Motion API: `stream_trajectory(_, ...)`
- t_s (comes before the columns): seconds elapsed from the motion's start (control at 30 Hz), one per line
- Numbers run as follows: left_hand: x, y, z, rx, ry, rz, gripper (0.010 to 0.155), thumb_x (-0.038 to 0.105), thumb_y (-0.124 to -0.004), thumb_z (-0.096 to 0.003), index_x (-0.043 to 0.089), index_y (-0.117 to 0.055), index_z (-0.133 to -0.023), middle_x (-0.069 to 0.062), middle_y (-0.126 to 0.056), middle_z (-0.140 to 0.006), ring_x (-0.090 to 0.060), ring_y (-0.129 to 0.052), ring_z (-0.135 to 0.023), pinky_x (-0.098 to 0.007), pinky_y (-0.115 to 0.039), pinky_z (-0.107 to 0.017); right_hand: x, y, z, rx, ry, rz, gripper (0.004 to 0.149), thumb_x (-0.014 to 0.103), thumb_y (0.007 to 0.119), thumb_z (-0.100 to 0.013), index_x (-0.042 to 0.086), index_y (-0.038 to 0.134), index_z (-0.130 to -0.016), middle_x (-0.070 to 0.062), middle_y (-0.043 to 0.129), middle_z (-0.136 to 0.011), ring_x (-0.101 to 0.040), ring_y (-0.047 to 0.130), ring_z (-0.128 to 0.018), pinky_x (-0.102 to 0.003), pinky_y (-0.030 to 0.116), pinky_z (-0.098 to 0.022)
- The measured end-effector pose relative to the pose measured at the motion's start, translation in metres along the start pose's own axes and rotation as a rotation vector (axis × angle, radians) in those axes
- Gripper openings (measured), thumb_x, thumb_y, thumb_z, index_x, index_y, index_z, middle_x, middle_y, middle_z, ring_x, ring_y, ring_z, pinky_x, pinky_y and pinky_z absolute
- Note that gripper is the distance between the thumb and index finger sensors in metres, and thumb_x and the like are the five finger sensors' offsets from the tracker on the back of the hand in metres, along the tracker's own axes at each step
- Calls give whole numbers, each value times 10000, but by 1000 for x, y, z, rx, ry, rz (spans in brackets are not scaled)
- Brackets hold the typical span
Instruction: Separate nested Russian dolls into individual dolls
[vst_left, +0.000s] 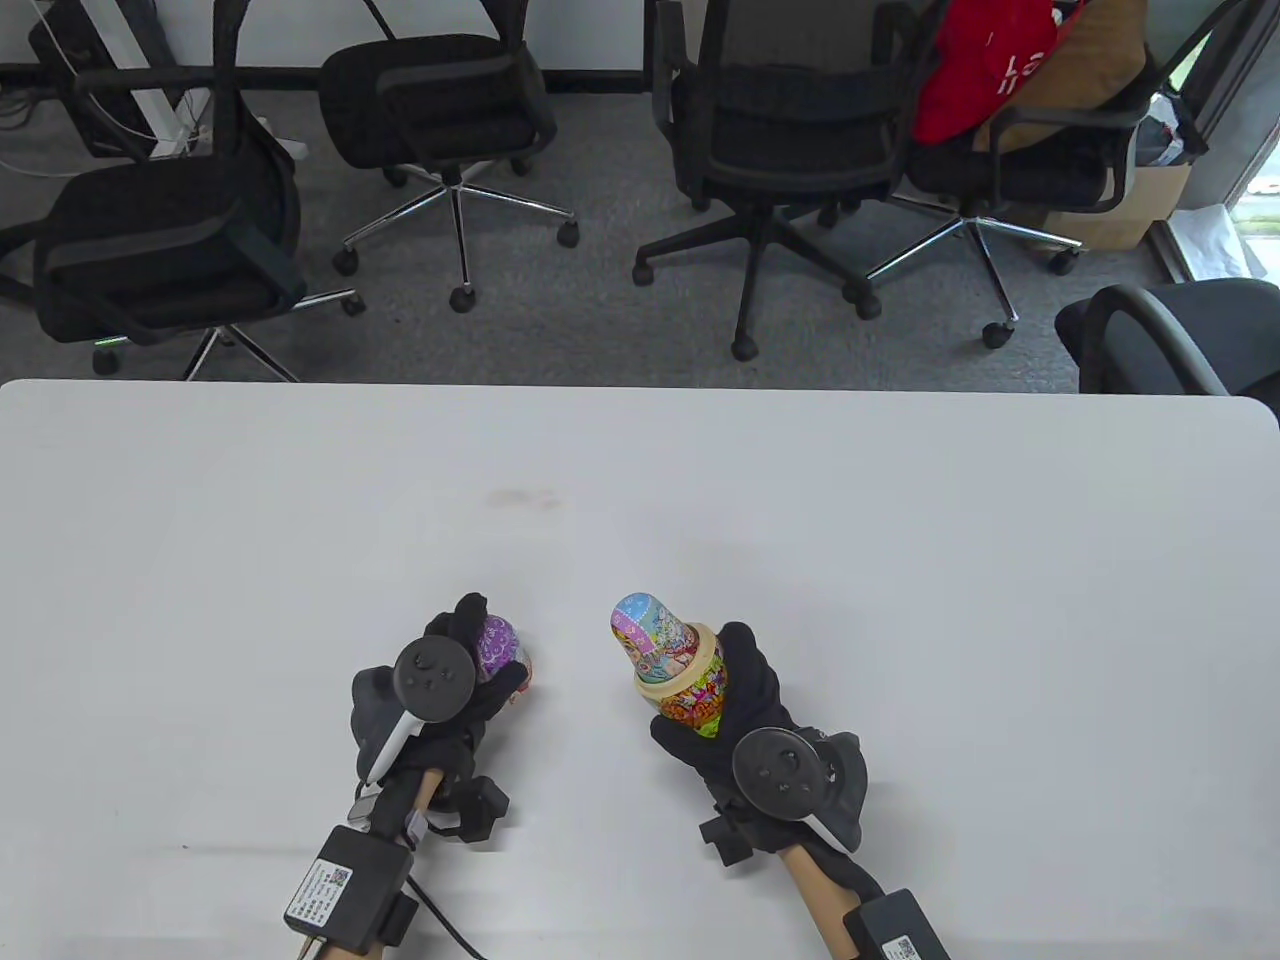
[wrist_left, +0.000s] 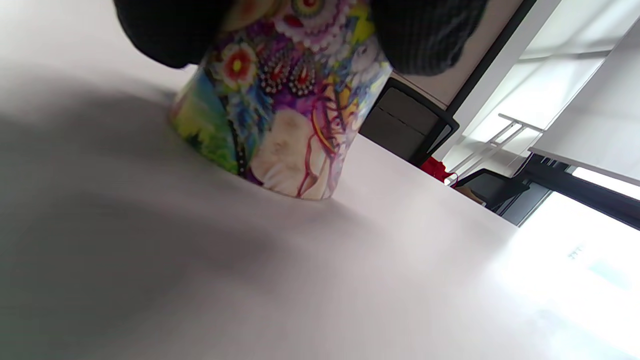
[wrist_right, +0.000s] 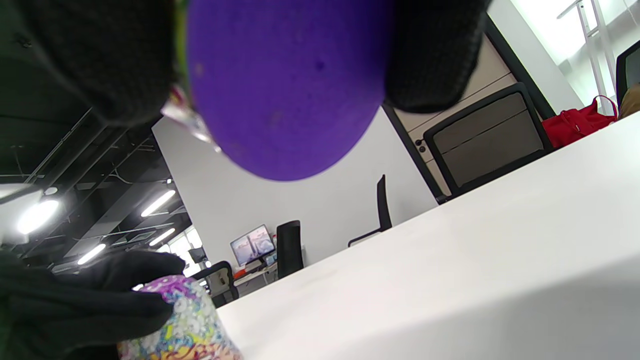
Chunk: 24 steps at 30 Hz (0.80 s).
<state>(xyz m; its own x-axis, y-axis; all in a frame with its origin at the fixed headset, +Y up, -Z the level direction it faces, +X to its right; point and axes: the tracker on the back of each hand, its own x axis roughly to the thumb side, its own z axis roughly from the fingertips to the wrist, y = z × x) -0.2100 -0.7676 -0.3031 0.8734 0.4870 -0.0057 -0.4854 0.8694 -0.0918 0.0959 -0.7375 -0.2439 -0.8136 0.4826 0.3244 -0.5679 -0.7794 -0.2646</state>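
Inner doll (vst_left: 650, 632): we see it standing in the lower shell (vst_left: 692, 695), near middle of the table (vst_left: 900, 560).
Right hand (vst_left: 745, 715): we see it wrapped around that shell, lifted off the table.
Upper shell (vst_left: 497, 645): just left, open rim down on the table.
Left hand (vst_left: 455, 680): we see its fingers (wrist_left: 425, 35) gripping that shell from above.
Far side: 4 office chairs (vst_left: 440, 100).

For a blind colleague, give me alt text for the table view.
Two gloved hands work at a white table: the left hand holds a doll top, the right hand holds a doll base with a smaller doll inside.
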Motion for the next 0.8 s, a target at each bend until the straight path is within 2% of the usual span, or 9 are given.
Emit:
stream_trajectory(0.07,4,5,1,21,-16,25,889,472,-743,-541,128,-230,-1180,-303,-427,-1177,-534,-624,-1042,-578,-661,-735,1,0,0,2,-3,0,1087,535,855,-373,-78,270,-1055,-319,537,-1002,-498,731,-841,-496,765,-638)
stream_trajectory(0.2,22,30,10,115,-95,91,883,479,-724,-550,111,-233,-1186,-306,-385,-1190,-565,-522,-1068,-619,-575,-767,2,2,1,11,-11,-1,1087,537,856,-372,-75,273,-1056,-316,539,-1004,-496,733,-841,-493,766,-638)
stream_trajectory(0.37,47,53,25,137,-274,253,859,490,-688,-564,93,-255,-1190,-308,-414,-1186,-565,-544,-1062,-623,-583,-760,7,7,2,34,-28,-4,1085,537,856,-371,-74,278,-1056,-315,543,-1004,-496,737,-839,-490,771,-636)
stream_trajectory(0.5,63,50,31,55,-360,398,851,514,-661,-567,91,-280,-1199,-306,-455,-1185,-562,-582,-1053,-620,-608,-748,13,11,4,59,-47,-17,1085,535,857,-371,-74,279,-1057,-315,544,-1005,-495,738,-839,-488,770,-638)
stream_trajectory(0.67,78,32,32,-115,-405,559,852,521,-654,-567,78,-291,-1198,-305,-494,-1175,-550,-645,-1028,-600,-659,-724,23,17,6,88,-84,-25,1082,535,858,-369,-70,284,-1058,-311,547,-1006,-493,740,-839,-485,773,-638)
stream_trajectory(0.8,80,26,30,-148,-405,577,827,482,-675,-572,50,-324,-1183,-279,-594,-1122,-468,-789,-953,-530,-753,-672,27,19,8,98,-97,-29,1079,535,857,-370,-73,287,-1057,-313,549,-1005,-493,743,-838,-485,775,-637)
